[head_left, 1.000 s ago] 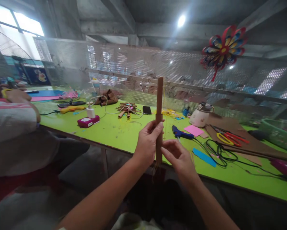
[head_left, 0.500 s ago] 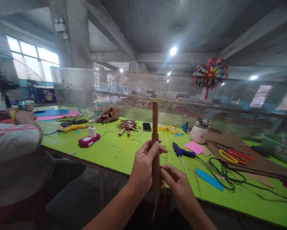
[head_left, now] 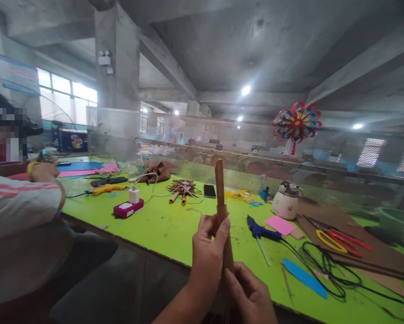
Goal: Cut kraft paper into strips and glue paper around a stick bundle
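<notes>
Upright before me stands a brown rolled-paper tube [head_left: 221,186], narrow at the top, with a wider sleeve lower down. My left hand [head_left: 208,256] is wrapped round the wider part, its thumb pressed along the front. Lower down, my right hand [head_left: 251,292] grips the tube near its bottom end, thumb against the paper. The lower end is hidden behind my fingers. To the right on the green table [head_left: 168,229] lies a blue glue gun [head_left: 261,230] with a glue stick in its back. Beyond the tube sits a spiky brown paper piece [head_left: 184,186] with two rolled legs.
On the right are a black cable [head_left: 323,265], scissors [head_left: 347,240], pink paper [head_left: 281,225], blue paper [head_left: 305,277], brown sheets [head_left: 326,216] and a white jug [head_left: 285,202]. A phone [head_left: 209,191] and a purple power strip [head_left: 128,208] lie farther back. A co-worker's arm [head_left: 46,173] is at left.
The view has tilted up and swung slightly left, so things appear lower and to the right. My right hand has come closer around the tube's lower part; the tube now leans slightly.
</notes>
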Tool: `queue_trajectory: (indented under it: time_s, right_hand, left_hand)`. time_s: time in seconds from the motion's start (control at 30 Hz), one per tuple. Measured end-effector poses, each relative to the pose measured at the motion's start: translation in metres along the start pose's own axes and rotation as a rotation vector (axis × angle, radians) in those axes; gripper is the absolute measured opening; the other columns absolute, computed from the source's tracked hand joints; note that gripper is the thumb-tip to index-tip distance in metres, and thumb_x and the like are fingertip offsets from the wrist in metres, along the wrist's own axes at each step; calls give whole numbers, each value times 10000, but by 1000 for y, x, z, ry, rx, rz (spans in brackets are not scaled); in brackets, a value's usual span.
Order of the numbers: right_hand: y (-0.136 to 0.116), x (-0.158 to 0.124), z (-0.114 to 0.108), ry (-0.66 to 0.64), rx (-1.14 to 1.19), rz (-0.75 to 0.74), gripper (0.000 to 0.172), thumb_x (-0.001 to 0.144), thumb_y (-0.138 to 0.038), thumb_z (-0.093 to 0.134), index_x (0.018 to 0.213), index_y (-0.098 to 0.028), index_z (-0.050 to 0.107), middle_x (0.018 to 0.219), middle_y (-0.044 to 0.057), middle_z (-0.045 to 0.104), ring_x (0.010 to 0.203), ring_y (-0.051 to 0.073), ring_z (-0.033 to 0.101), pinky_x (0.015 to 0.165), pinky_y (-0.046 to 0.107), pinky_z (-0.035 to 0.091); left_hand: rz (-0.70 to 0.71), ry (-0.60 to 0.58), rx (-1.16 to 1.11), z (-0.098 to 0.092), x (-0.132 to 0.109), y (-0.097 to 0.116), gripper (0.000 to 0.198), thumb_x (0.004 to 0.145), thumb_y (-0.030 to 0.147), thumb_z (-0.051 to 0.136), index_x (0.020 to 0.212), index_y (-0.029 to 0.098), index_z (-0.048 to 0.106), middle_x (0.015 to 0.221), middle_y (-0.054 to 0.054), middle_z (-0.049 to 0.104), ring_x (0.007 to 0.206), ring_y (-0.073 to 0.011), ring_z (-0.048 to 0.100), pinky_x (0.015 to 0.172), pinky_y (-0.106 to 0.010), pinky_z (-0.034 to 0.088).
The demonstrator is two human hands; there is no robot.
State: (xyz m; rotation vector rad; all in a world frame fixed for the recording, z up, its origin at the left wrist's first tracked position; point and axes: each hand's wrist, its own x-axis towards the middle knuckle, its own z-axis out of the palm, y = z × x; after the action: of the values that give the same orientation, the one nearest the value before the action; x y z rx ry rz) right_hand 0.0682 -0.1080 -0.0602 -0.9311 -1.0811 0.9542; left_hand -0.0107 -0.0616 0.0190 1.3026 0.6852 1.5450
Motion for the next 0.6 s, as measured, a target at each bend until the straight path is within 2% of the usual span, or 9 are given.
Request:
queue_trajectory:
  time_s: [0.1, 0.2, 0.27, 0.3, 0.4, 0.47, 0.53, 0.6]
  right_hand:
    - [-2, -1, -6, 32, 32, 37, 363, 758, -518, 680, 731, -162, 614, 566, -5, 573, 495, 99, 472, 499, 217, 371]
    - [-4, -1, -14, 43, 163, 87, 356, 754, -503, 699, 735, -159, 609, 563, -2, 569, 476, 91, 480, 470, 209, 365]
    - [-2, 1, -19, -7, 308, 101, 333, 758, -470, 712, 728, -157, 601, 545, -8, 553, 458, 81, 475, 454, 200, 348]
    - [0, 2, -21, -55, 384, 101, 321, 765, -453, 712, 726, -156, 597, 534, -13, 541, 443, 75, 466, 448, 199, 339]
    - [10, 6, -26, -231, 561, 127, 296, 787, -427, 700, 720, -160, 591, 513, -30, 504, 398, 60, 426, 435, 202, 332]
    - [17, 9, -28, -345, 616, 167, 303, 795, -440, 687, 715, -164, 589, 501, -45, 467, 380, 51, 388, 422, 198, 330]
    - [20, 10, -31, -425, 639, 206, 300, 809, -443, 670, 716, -169, 592, 484, -63, 420, 366, 40, 339, 413, 191, 326]
    - [21, 9, -33, -485, 664, 227, 288, 824, -440, 653, 729, -173, 603, 470, -78, 381, 352, 31, 290, 410, 187, 324]
  left_hand:
    - [160, -38, 193, -9, -1, 0, 278, 832, 415, 615, 988, 199, 692, 870, -40, 526, 850, -185, 502, 761, -289, 395]
    - [262, 21, 276, -25, 0, -1, 324, 836, 415, 614, 1080, 208, 660, 987, -69, 572, 960, -214, 516, 825, -312, 389]
    - [171, 53, 196, -33, 5, -2, 370, 826, 437, 625, 1108, 196, 635, 1066, -87, 588, 1013, -226, 525, 862, -324, 390]
    - [82, 24, 109, -35, 8, -2, 394, 822, 455, 627, 1108, 185, 629, 1091, -98, 595, 1034, -234, 531, 877, -334, 394]
    - [-189, -242, -250, -31, 16, -2, 477, 810, 519, 618, 1105, 144, 614, 1114, -139, 625, 1087, -266, 545, 911, -382, 415]
    - [-285, -413, -432, -23, 19, -3, 492, 813, 533, 608, 1091, 128, 610, 1094, -162, 650, 1077, -273, 570, 927, -409, 418]
    - [-325, -506, -520, -14, 20, -5, 467, 822, 501, 616, 1097, 124, 595, 1062, -175, 675, 1039, -269, 608, 939, -424, 413]
    - [-341, -547, -558, -7, 19, -7, 437, 836, 452, 618, 1121, 124, 571, 1009, -181, 699, 991, -270, 643, 935, -436, 417]
